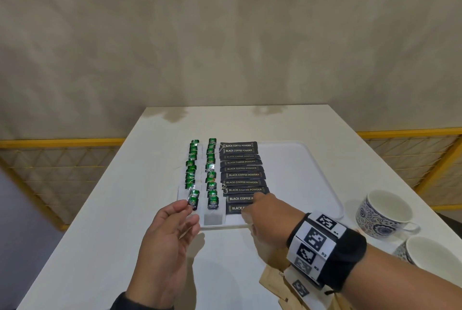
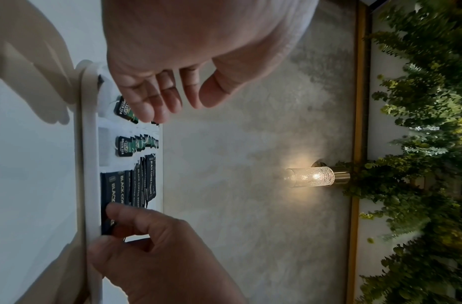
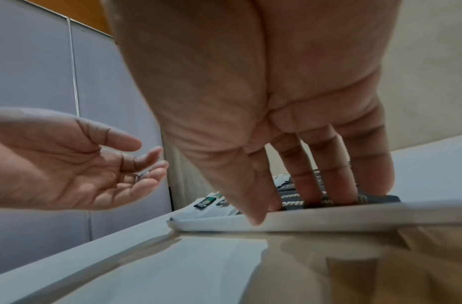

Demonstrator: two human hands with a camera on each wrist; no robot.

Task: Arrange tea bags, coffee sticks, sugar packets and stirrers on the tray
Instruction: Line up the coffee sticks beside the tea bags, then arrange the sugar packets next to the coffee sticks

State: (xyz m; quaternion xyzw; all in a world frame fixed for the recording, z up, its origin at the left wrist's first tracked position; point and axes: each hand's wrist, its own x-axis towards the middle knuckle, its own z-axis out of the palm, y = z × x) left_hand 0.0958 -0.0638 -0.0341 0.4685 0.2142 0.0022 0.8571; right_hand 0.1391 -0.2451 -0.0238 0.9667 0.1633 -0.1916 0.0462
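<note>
The right hand presses straight fingers on the nearest coffee stick, which lies crosswise at the tray's near edge. The left hand hovers relaxed and empty beside it. Brown sugar packets (probably next) lie under the right wrist, nearer that hand.

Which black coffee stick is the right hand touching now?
The nearest one, last in the column at the tray's front edge. The right hand covers its right end; the sticks farther back lie untouched.

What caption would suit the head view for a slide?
Right hand presses the nearest coffee stick on the white tray beside two tea bag rows; left hand hovers open.
</note>
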